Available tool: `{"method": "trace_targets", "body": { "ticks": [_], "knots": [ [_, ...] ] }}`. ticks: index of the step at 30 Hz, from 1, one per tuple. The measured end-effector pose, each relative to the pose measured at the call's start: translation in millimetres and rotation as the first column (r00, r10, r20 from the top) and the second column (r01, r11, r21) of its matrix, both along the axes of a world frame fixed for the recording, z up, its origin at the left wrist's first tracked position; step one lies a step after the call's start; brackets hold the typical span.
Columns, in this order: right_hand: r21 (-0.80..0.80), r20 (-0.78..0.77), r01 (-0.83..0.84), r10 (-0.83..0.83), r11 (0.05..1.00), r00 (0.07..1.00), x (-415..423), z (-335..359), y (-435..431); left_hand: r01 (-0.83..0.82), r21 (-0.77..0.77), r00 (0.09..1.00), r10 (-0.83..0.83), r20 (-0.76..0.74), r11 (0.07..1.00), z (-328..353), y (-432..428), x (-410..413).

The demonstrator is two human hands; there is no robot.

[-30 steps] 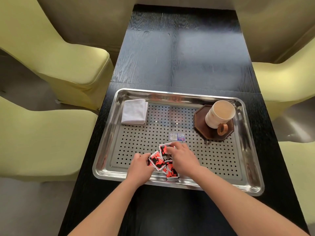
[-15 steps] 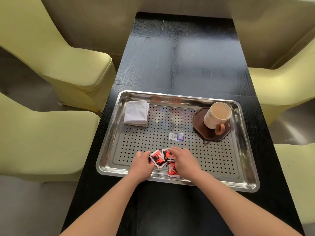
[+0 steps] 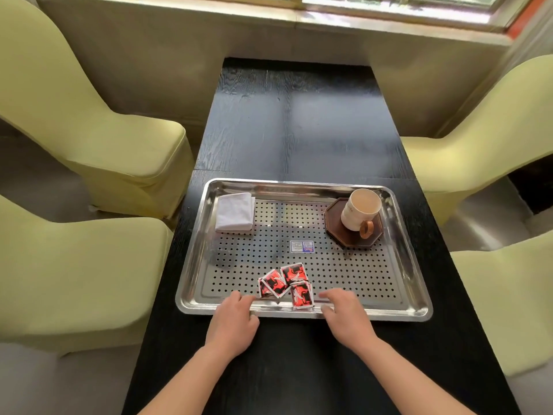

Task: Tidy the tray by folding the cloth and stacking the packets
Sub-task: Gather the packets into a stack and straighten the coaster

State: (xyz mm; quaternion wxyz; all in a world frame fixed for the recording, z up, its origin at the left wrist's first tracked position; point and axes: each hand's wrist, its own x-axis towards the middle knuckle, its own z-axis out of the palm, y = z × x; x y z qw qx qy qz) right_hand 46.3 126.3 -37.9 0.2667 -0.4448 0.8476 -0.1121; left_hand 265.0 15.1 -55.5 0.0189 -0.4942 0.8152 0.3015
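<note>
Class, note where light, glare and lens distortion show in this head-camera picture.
Head view: daylight from the window lays a pale glare patch on the black table; the tray rim gleams; the wide lens bows the chairs at the frame edges.

Long black wooden table (image 3: 299, 130), four pale-green covered chairs (image 3: 98, 139), sunlit window ledge (image 3: 269, 16), grey floor (image 3: 33, 181)
</note>
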Motion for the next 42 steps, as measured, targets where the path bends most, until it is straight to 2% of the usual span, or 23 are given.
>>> {"method": "trace_targets", "body": {
  "ticks": [6,11,20,26,32,37,42],
  "knots": [
    [0.021,-0.017,-0.011,0.012,1.000,1.000,12,5,6,0.095,-0.110,0.995,-0.096,-0.002,0.989,-3,8,15],
    [-0.005,-0.012,-0.059,0.059,0.998,0.998,11,-1,-6,0.061,-0.215,0.997,-0.048,0.065,0.975,-4,11,10],
    [-0.087,-0.010,-0.185,0.185,0.979,0.983,-10,-19,-14,-0.030,-0.163,0.992,0.050,0.118,0.986,0,18,-1],
    [-0.036,0.001,-0.185,0.186,0.982,0.983,-16,-14,-3,0.077,-0.164,0.988,-0.053,0.142,0.983,-5,13,6],
    [0.018,-0.133,-0.292,0.292,0.956,0.947,-9,-12,14,0.180,-0.214,0.976,-0.146,0.164,0.960,-7,1,7],
    [-0.006,-0.152,-0.235,0.231,0.972,0.961,-2,-12,19,0.183,-0.242,0.976,-0.147,0.159,0.953,-6,6,8],
    [0.001,-0.145,-0.241,0.239,0.971,0.960,0,-11,37,0.169,-0.252,0.981,-0.138,0.135,0.953,-11,30,17]
  ]
}}
